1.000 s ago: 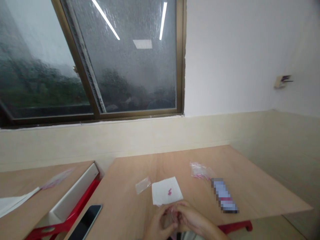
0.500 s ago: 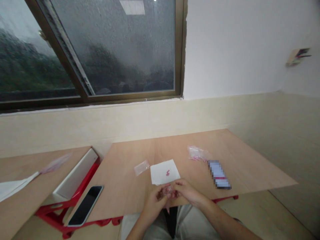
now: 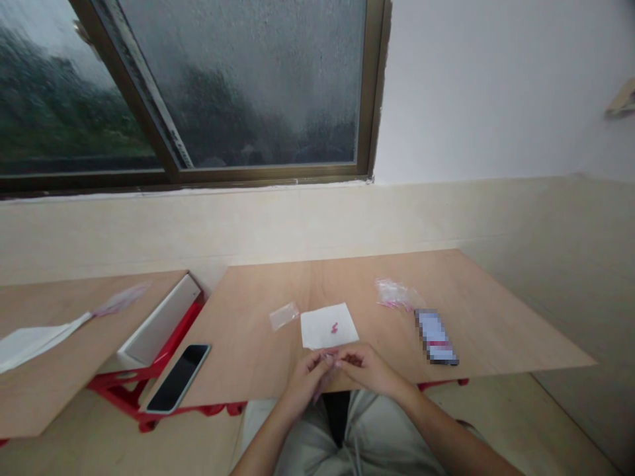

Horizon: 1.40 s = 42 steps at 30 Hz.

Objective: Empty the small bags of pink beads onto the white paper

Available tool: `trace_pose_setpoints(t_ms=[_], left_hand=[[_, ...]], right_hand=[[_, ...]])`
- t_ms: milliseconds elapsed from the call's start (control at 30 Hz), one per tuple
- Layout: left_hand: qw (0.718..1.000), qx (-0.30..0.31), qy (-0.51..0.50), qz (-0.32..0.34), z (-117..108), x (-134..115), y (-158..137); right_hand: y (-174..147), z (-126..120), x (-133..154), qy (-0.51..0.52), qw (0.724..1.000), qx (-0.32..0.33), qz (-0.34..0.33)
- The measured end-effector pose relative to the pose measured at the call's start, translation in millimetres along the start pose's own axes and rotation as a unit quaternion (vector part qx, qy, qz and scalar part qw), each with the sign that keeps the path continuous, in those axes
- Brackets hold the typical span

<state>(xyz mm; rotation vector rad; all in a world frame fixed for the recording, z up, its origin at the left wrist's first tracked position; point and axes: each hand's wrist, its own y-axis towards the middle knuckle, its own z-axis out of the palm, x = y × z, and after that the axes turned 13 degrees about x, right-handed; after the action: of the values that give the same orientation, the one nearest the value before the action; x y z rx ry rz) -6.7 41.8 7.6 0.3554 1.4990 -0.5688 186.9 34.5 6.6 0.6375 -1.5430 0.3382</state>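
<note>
My left hand [image 3: 308, 375] and my right hand [image 3: 364, 367] meet at the table's near edge, thumbs and fingertips together. Pinched between them is a small clear plastic bag [image 3: 325, 380] with a pinkish tint, mostly hidden by my fingers. Just beyond my fingertips lies a white sheet of paper [image 3: 317, 324], bearing a few small pinkish-red pieces [image 3: 334, 328]. To its left, a flat clear plastic bag [image 3: 284, 317] rests on the wood.
A pile of clear bags with pink edges [image 3: 394, 294] lies right of the paper, near a phone with a lit, blurred screen [image 3: 436, 337]. Another phone [image 3: 179, 378] with a dark screen is at the left edge. A second table [image 3: 49, 301] stands further left, by red stools [image 3: 129, 390].
My fingers have closed in over the plastic bag, so less of it shows. My hands are nearer each other. The whole view has tilted slightly; the things on the table lie unchanged.
</note>
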Motion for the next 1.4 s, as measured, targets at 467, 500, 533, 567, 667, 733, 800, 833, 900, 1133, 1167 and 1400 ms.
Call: trace_pose_setpoints(t_ms=[467, 500, 533, 567, 667, 733, 800, 833, 900, 1133, 1167, 1400], left_hand=[[0.998, -0.05, 0.013, 0.027, -15.3, 13.4, 9.9], [0.997, -0.066, 0.02, 0.028, -21.1, 13.5, 12.5], [0.996, -0.078, 0.031, 0.033, -27.5, 12.9, 15.6], [0.994, -0.083, 0.048, 0.043, -34.5, 11.7, 19.3], [0.974, -0.074, 0.199, 0.073, -56.1, 5.5, 34.6], [0.928, -0.06, 0.361, 0.071, -68.1, 1.1, 47.7], [0.869, -0.034, 0.489, 0.06, -76.3, -2.1, 61.2], [0.842, -0.019, 0.536, 0.055, -78.8, -3.4, 67.5], [0.796, 0.016, 0.604, 0.046, -80.9, -5.3, 78.1], [0.708, 0.057, 0.703, 0.03, -73.8, -7.2, 96.3], [0.704, 0.059, 0.707, 0.03, -72.7, -6.9, 97.9], [0.699, 0.068, 0.711, 0.038, -72.4, -4.2, 105.9]], right_hand=[[0.1, -12.2, -16.5, -0.066, 0.996, -0.065, 0.02], [1.6, -17.9, -23.1, -0.102, 0.992, -0.072, 0.021], [3.8, -24.3, -30.0, -0.14, 0.987, -0.078, 0.023], [7.0, -31.2, -36.9, -0.177, 0.981, -0.082, 0.024], [23.7, -50.3, -55.1, -0.264, 0.959, -0.099, 0.008], [40.1, -58.2, -64.2, -0.324, 0.942, -0.082, -0.007], [57.2, -60.2, -72.0, -0.366, 0.929, -0.038, -0.02], [64.8, -59.2, -75.8, -0.382, 0.924, -0.016, -0.024], [76.5, -54.8, -84.3, -0.406, 0.914, 0.007, -0.023], [82.5, -44.1, -111.4, -0.442, 0.896, -0.021, 0.032], [81.7, -44.2, -113.0, -0.444, 0.896, -0.019, 0.03], [79.7, -45.9, -115.2, -0.473, 0.881, -0.01, 0.027]])
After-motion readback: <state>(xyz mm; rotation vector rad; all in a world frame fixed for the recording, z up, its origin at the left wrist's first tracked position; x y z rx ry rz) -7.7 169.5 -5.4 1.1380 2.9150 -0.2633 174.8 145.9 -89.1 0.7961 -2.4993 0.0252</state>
